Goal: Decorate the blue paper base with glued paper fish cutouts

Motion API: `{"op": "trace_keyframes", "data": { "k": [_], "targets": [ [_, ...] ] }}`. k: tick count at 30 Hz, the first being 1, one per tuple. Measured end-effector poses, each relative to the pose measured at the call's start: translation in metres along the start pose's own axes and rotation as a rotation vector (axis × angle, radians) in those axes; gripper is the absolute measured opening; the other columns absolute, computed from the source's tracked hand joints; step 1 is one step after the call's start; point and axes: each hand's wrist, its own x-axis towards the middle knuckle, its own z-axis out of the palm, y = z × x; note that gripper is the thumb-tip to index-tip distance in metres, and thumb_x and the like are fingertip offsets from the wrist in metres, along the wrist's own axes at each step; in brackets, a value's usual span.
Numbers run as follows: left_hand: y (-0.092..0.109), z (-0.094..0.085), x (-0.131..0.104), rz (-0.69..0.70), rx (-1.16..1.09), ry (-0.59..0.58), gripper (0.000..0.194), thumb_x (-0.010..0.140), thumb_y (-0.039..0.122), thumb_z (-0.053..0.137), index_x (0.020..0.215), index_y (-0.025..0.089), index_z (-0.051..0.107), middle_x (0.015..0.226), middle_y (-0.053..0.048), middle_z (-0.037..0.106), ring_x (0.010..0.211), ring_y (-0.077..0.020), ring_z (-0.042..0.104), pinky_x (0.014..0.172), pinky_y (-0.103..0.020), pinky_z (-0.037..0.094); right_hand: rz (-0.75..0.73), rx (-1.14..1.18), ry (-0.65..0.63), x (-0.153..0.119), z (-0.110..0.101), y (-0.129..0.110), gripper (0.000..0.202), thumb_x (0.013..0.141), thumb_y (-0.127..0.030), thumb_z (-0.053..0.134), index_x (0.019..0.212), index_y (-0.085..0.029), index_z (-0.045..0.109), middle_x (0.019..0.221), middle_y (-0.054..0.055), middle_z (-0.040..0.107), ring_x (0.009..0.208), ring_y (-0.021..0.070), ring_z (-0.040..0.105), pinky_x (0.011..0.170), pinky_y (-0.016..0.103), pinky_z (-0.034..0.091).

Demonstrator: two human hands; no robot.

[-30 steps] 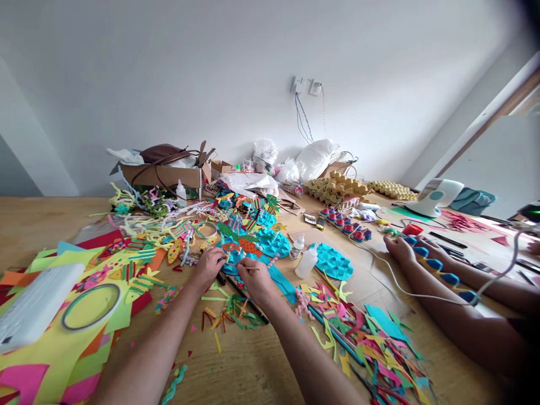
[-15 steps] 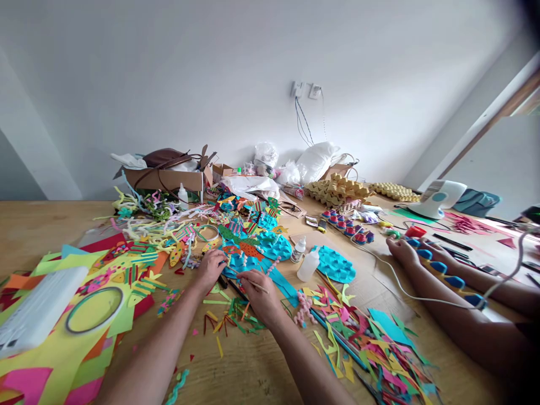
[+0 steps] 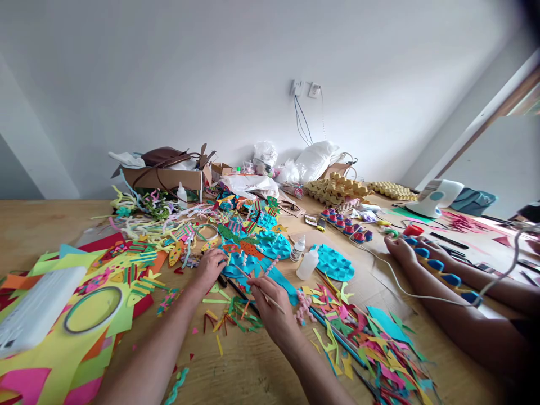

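In the head view, my right hand [image 3: 272,301] is closed round a thin wooden stick [image 3: 243,273], its tip angled toward a blue egg-carton piece [image 3: 243,264]. My left hand [image 3: 211,268] is at the left edge of that piece, its fingers curled and pinching there; the exact grip is partly hidden. Spotted and striped paper fish, one of them orange [image 3: 248,251], lie on and just behind the carton. Beside my right hand are a white squeeze bottle [image 3: 307,264], a smaller glue bottle [image 3: 298,248] and a beaded pink pipe cleaner [image 3: 302,307].
At right, another person's hands [image 3: 400,250] hold a blue-and-yellow egg-carton strip [image 3: 436,265], near a white cable [image 3: 405,289]. Paper scraps [image 3: 379,349] lie front right. Coloured sheets with a tape ring [image 3: 93,310] are at left. A second blue carton [image 3: 335,262] sits behind the bottles.
My right hand has shifted slightly right and toward me with the stick, which now slants more steeply. My left hand stays almost where it was.
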Motion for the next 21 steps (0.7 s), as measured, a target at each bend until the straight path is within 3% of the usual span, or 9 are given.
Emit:
{"op": "trace_keyframes", "data": {
  "k": [13, 21],
  "targets": [
    [0.004, -0.008, -0.002, 0.007, -0.073, 0.081, 0.019, 0.068, 0.006, 0.052, 0.075, 0.019, 0.063, 0.085, -0.005, 0.064, 0.087, -0.0209, 0.059, 0.084, -0.038, 0.047, -0.079, -0.107, -0.092, -0.043, -0.028, -0.010, 0.023, 0.089, -0.017, 0.041, 0.092, -0.020, 0.063, 0.082, 0.004, 0.063, 0.072, 0.0129, 0.059, 0.064, 0.021, 0.045],
    [0.004, -0.013, 0.002, -0.087, -0.126, 0.256, 0.028, 0.063, 0.001, 0.038, 0.071, 0.021, 0.055, 0.077, -0.003, 0.062, 0.083, -0.0206, 0.059, 0.081, -0.036, 0.047, -0.141, -0.155, -0.084, -0.070, -0.041, -0.007, 0.024, 0.088, -0.018, 0.041, 0.097, -0.025, 0.061, 0.082, 0.005, 0.063, 0.072, 0.0136, 0.061, 0.063, 0.021, 0.048]
  ]
}}
